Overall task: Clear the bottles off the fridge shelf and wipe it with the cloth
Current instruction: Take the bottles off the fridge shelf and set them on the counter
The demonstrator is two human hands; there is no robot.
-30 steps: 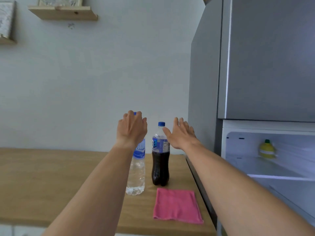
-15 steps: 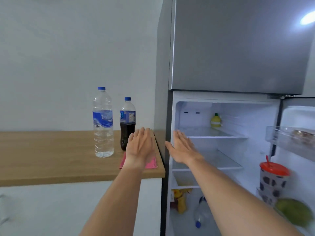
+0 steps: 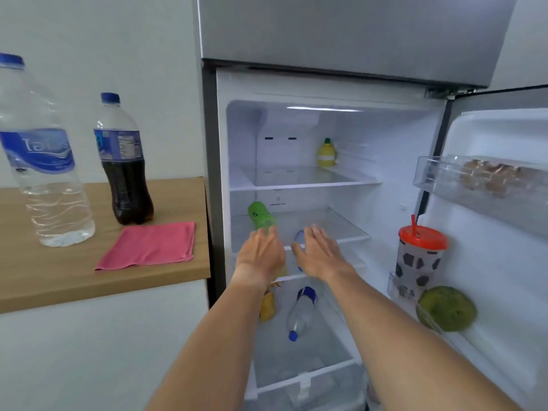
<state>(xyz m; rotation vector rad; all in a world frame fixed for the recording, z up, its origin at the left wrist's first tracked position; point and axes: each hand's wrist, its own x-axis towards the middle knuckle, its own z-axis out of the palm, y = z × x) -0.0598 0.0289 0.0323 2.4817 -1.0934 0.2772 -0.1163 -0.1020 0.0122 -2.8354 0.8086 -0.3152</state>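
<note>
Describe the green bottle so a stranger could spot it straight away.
Start at the open fridge and find its middle shelf, the second glass one down. At that shelf's left front corner, just beyond the left hand, stands the green bottle. It is the only bright green bottle here; the yellow bottle is on the shelf above.

Two bottles stand on the counter at nine o'clock, a water bottle and a cola bottle, beside one pink cloth; the fridge holds one green bottle, one lying water bottle, one lemon-shaped bottle at twelve o'clock, and one lidded cup at three o'clock.
</note>
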